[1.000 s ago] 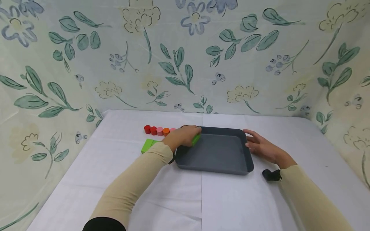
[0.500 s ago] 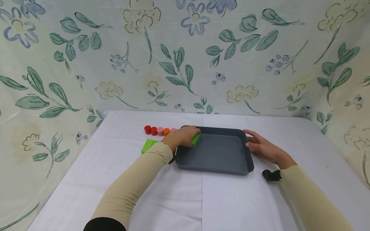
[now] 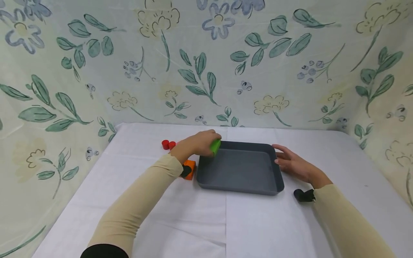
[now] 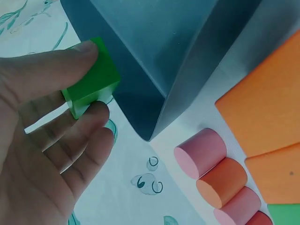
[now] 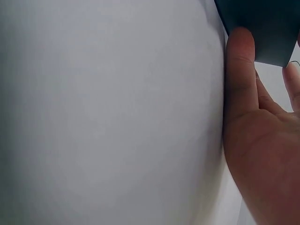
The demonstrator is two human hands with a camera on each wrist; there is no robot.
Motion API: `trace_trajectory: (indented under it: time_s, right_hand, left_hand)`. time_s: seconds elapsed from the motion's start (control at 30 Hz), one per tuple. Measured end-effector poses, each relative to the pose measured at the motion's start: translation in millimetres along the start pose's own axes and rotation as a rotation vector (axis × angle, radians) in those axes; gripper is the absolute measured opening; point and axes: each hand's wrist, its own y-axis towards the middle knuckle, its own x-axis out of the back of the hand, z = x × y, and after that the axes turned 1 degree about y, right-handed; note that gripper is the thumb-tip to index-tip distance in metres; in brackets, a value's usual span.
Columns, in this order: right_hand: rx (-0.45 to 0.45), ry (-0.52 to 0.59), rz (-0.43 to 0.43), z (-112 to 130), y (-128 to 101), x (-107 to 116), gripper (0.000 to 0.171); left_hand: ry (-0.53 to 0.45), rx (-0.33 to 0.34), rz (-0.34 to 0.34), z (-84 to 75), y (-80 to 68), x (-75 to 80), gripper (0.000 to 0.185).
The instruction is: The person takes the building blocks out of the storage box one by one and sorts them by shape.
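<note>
Green block (image 3: 215, 146) being pinched between thumb and fingers (image 4: 70, 56) of left hand (image 3: 198, 142), hovering right over the near-left corner rim of the grey tray (image 3: 240, 188); not yet inside, not touching the tray floor. Tray interior looking bare, so judging nothing loaded so far, this block likely the first. Right hand (image 3: 292, 164) lying flat against the tray's right wall, fingers (image 5: 241, 65) straight, touching and steadying, gripping nothing. Waiting on the counter (image 3: 193, 222) left of the tray: orange block (image 3: 189, 168) just beside the tray's left wall, partly hidden by the left wrist; row of short cylinders, pink one (image 4: 200, 152) nearest the tray corner, then orange, pink, and two red cylinders (image 3: 168, 144) at the far end. Sliver of another green piece at the left wrist view's bottom edge. Most of the work apparently left.
</note>
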Motion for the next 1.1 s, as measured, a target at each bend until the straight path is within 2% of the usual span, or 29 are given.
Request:
trace_trajectory:
  time_s: [0.13, 0.23, 0.37, 0.47, 0.6, 0.9, 1.1]
  right_hand:
    - [-0.009, 0.019, 0.008, -1, 1, -3, 0.079]
    - [-0.006, 0.02, 0.009, -1, 1, -4, 0.079]
    - [-0.003, 0.005, -0.003, -1, 0, -1, 0.079]
    - [-0.003, -0.001, -0.003, -1, 0, 0, 0.08]
    - [-0.005, -0.006, -0.002, 0, 0, 0, 0.08]
    - [0.0, -0.004, 0.005, 1, 1, 0, 0.078]
    - [-0.004, -0.01, -0.002, 0, 1, 2, 0.08]
  left_hand:
    - [-0.023, -0.021, -0.029, 4.4, -12.3, 1.5, 0.065]
    - [-0.031, -0.044, -0.056, 9.2, -29.5, 9.4, 0.064]
    - [-0.035, -0.061, -0.095, 21.3, -52.3, 21.9, 0.064]
    - [-0.041, -0.063, -0.123, 35.6, -67.2, 25.2, 0.064]
    - [-0.06, -0.036, -0.147, 53.6, -88.4, 27.0, 0.063]
    - [-0.073, 0.082, -0.188, 91.9, -132.2, 20.8, 0.065]
    - [-0.093, 0.126, -0.202, 108.8, -149.0, 16.8, 0.063]
